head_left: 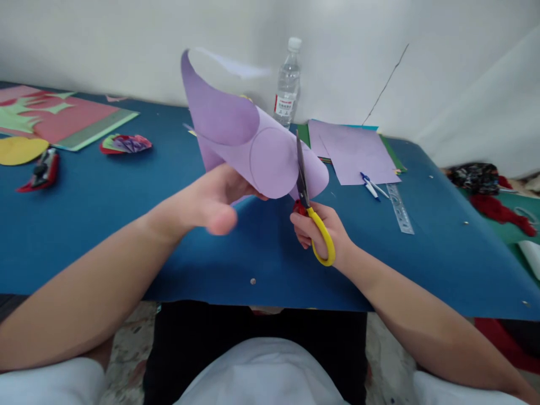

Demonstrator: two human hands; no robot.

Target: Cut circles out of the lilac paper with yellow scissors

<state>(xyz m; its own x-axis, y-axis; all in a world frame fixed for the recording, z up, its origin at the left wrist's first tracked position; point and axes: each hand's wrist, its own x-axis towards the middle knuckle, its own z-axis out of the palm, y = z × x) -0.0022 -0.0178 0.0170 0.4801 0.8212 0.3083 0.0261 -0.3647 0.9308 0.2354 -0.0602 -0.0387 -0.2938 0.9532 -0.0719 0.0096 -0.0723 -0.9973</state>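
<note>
A curled sheet of purple paper [272, 160] hangs in the air over the table, with a drawn circle outline on its front. My left hand [215, 197] supports it from below and behind; the thumb sticks out apart from the paper, and some fingers are hidden by the sheet. In my right hand [324, 228] is a pair of scissors [302, 180] with dark blades and yellow and red handles. The blades point upward and lie across the paper, close to the right side of the circle.
A water bottle [287, 84] stands against the wall. Flat purple sheets [358, 152], pens [371, 188] and a clear ruler [400, 208] lie to the right. On the left are a stapler [44, 170], a folded colourful paper piece [125, 144], a yellow paper shape [21, 151] and pink sheets [84, 115].
</note>
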